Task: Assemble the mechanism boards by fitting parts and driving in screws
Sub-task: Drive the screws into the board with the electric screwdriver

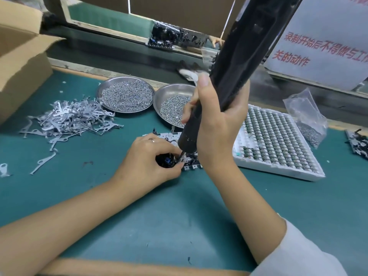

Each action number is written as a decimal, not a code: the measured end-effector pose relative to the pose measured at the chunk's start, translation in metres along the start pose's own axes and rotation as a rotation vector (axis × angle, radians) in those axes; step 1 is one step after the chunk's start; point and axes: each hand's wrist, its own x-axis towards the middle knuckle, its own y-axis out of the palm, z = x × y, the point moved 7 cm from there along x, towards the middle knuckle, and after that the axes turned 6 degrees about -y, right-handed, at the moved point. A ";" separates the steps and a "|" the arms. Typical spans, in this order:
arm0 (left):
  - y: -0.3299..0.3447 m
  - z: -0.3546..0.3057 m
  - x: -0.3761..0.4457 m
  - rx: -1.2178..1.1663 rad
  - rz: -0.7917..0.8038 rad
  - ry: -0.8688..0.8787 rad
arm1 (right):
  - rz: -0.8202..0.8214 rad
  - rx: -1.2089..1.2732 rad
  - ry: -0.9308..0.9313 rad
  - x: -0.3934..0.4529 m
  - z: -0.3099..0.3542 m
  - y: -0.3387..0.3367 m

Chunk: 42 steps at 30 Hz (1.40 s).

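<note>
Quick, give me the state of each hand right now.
Left hand: fingers curled, pinching a small black part on the mechanism board.
Right hand: gripping the black electric screwdriver.

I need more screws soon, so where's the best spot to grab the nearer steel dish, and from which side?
Take the nearer steel dish by its bare left rim, coming from the left: the screwdriver and right hand cover its right edge.

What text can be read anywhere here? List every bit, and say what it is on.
"录制开始后不得做与工" – red, white paper sign, upper right; line cut off by the picture's edge.
"关的动作" – same sign, second line; its start hidden behind the black electric screwdriver.
Nothing else carries readable text.
</note>
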 end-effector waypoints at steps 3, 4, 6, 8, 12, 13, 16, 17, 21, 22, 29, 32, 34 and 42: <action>0.000 0.002 0.000 0.002 0.009 -0.017 | -0.010 0.002 -0.018 0.001 0.002 -0.001; 0.000 0.002 0.000 0.002 0.009 -0.015 | -0.011 -0.002 -0.018 0.001 0.002 -0.002; 0.000 0.002 0.000 0.004 0.008 -0.004 | -0.006 -0.005 -0.005 0.000 0.000 -0.002; 0.000 0.001 0.000 0.005 0.006 -0.004 | -0.003 -0.003 -0.001 0.000 -0.001 -0.002; 0.000 0.002 0.000 -0.006 0.007 -0.009 | 0.001 -0.004 -0.020 -0.001 -0.001 -0.001; 0.000 0.001 -0.001 -0.008 0.007 -0.008 | 0.002 -0.008 -0.023 -0.001 -0.001 -0.001; -0.001 0.000 0.000 -0.011 0.001 0.000 | -0.003 -0.013 -0.029 -0.001 -0.002 -0.001; -0.001 0.000 0.000 -0.011 0.002 0.001 | -0.003 -0.012 -0.035 -0.001 -0.002 -0.001; 0.000 0.001 0.000 -0.001 0.010 0.003 | -0.001 -0.011 -0.055 -0.001 -0.001 -0.001; 0.000 0.001 0.000 0.000 0.011 0.005 | -0.003 -0.015 -0.057 -0.001 -0.001 -0.001; 0.001 0.005 -0.001 -0.011 0.014 -0.017 | 0.012 0.032 -0.055 0.001 0.000 -0.004; 0.001 0.005 -0.001 -0.017 0.022 -0.022 | -0.004 0.029 -0.115 0.007 0.006 -0.011; 0.001 0.004 -0.002 -0.021 0.025 -0.023 | -0.023 -0.003 -0.120 0.008 0.003 -0.014; 0.000 0.001 -0.002 0.012 0.032 -0.009 | 0.031 -0.052 -0.045 0.007 -0.009 -0.014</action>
